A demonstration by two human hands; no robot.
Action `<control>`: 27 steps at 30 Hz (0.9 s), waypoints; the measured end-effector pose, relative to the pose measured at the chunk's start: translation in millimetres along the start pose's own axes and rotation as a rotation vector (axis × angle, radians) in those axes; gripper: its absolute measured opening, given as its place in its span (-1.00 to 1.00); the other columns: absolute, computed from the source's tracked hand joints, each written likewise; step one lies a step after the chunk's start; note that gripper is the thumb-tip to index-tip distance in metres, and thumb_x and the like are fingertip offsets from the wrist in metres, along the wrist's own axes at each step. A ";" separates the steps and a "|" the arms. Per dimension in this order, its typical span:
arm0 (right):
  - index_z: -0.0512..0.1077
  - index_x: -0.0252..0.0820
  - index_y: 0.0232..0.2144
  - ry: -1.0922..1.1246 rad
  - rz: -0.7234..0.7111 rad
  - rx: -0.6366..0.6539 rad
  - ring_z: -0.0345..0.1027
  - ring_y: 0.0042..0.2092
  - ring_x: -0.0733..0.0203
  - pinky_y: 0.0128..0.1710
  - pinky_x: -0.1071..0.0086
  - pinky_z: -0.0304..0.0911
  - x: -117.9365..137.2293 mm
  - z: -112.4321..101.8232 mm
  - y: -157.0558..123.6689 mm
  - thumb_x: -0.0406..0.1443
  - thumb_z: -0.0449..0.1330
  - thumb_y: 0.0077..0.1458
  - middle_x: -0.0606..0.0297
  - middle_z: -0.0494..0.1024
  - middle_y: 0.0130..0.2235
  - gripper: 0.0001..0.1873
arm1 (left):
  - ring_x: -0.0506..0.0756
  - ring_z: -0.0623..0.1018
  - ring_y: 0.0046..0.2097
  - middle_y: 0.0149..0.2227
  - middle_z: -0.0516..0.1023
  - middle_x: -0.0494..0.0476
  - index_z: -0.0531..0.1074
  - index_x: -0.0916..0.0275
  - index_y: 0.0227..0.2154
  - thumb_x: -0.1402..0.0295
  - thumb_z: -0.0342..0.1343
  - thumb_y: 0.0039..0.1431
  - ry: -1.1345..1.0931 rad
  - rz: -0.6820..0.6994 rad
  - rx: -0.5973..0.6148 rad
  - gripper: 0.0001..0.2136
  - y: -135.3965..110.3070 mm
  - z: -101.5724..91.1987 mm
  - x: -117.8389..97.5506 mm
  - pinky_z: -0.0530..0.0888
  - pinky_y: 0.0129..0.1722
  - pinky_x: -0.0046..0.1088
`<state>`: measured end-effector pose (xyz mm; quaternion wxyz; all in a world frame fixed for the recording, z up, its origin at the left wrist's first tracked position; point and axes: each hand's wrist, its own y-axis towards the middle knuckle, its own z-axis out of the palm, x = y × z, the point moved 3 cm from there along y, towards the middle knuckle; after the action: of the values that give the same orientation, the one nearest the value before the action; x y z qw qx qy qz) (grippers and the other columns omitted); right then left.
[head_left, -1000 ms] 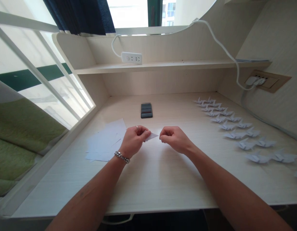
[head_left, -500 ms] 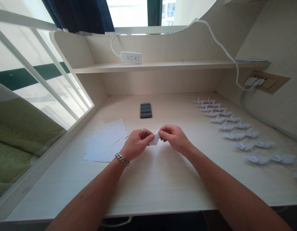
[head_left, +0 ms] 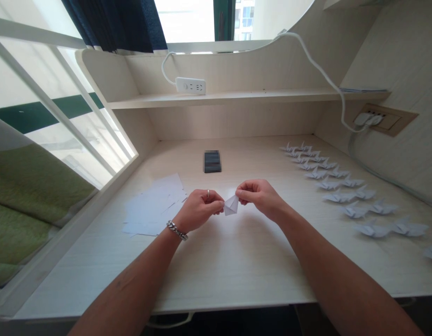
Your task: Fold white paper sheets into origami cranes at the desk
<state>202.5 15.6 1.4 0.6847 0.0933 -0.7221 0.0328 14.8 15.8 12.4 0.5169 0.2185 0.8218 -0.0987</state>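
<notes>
— Where's the folded paper (head_left: 231,206)?
— Just off my view's centre, toward five o'clock. My left hand (head_left: 198,209) pinches its nine-o'clock corner, my right hand (head_left: 260,196) its one-o'clock corner; fingers clamped on both.
— Which step?
— I judge I'm shaping a fold; the next move calls for steady pinches, then pressing the crease flat.

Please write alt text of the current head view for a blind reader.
A person's left hand and right hand hold a small folded paper between them over a desk. White sheets lie to the left, paper birds stand in rows to the right, and a dark pixelated object lies beyond the hands.
</notes>
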 end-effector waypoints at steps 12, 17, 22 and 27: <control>0.48 -0.25 -0.50 -0.180 -0.060 0.007 0.29 -0.47 0.28 -0.43 0.38 0.20 -5.5 5.8 2.1 -0.24 0.21 -0.03 0.32 0.45 -0.54 -0.83 | 0.00 0.45 -0.45 -0.50 0.52 0.09 0.51 0.33 -0.43 0.24 0.17 0.06 -0.144 -0.031 -0.052 -0.79 6.5 7.3 9.3 0.39 -0.41 -0.47; 0.48 -0.25 -0.46 -0.193 -0.078 -0.031 0.34 -0.44 0.26 -0.41 0.38 0.23 -10.4 11.6 3.2 -0.25 0.18 0.01 0.30 0.49 -0.51 -0.84 | 0.00 0.47 -0.44 -0.49 0.51 0.09 0.47 0.33 -0.43 0.20 0.20 0.04 -0.160 -0.054 -0.065 -0.76 8.5 10.4 15.5 0.42 -0.41 -0.47; 0.50 -0.24 -0.45 -0.265 -0.055 -0.001 0.36 -0.41 0.24 -0.39 0.38 0.24 -10.1 9.7 1.4 -0.24 0.18 0.02 0.27 0.51 -0.49 -0.83 | 0.03 0.50 -0.41 -0.47 0.50 0.09 0.43 0.32 -0.42 0.19 0.19 0.05 -0.234 -0.067 -0.221 -0.75 11.5 1.9 23.1 0.46 -0.34 -0.42; 0.50 -0.21 -0.45 -0.416 -0.121 0.033 0.35 -0.39 0.26 -0.40 0.41 0.20 -2.9 21.0 -0.9 -0.25 0.14 0.04 0.30 0.53 -0.45 -0.82 | 0.00 0.44 -0.46 -0.54 0.47 0.04 0.45 0.30 -0.48 0.23 0.16 0.07 -0.091 0.007 -0.190 -0.79 9.6 5.7 18.1 0.36 -0.43 -0.48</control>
<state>182.2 11.3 -2.8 0.5198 0.1524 -0.8404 -0.0163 17.1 26.7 -5.7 0.5723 0.1667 0.8024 -0.0284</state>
